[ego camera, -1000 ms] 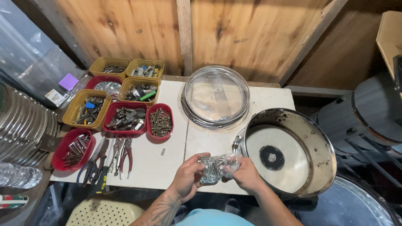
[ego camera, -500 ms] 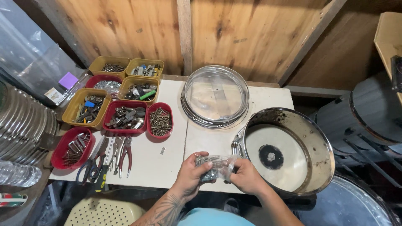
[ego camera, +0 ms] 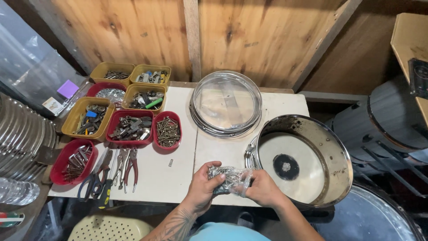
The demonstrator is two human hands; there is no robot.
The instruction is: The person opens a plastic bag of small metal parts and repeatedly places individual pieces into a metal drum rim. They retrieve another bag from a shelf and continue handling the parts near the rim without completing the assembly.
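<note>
Both of my hands hold a small clear plastic bag of metal screws (ego camera: 229,177) above the near edge of the white table (ego camera: 178,134). My left hand (ego camera: 203,187) grips its left side; my right hand (ego camera: 263,189) pinches its right side. Just right of the hands lies a shiny metal drum shell (ego camera: 307,160) with a white head and a dark centre patch. Behind it rests a stack of chrome hoops with a clear drumhead (ego camera: 226,103).
Yellow and red trays (ego camera: 129,125) of screws, bolts and small parts fill the table's left side. Pliers and cutters (ego camera: 118,167) lie near the front left edge, with one loose small part (ego camera: 170,163). Stacked metal rims (ego camera: 20,134) stand left; drums (ego camera: 388,129) right.
My hands have shifted the bag slightly and closed in tighter around it; it sits a bit lower and nearer the table edge. Nothing else has moved.
</note>
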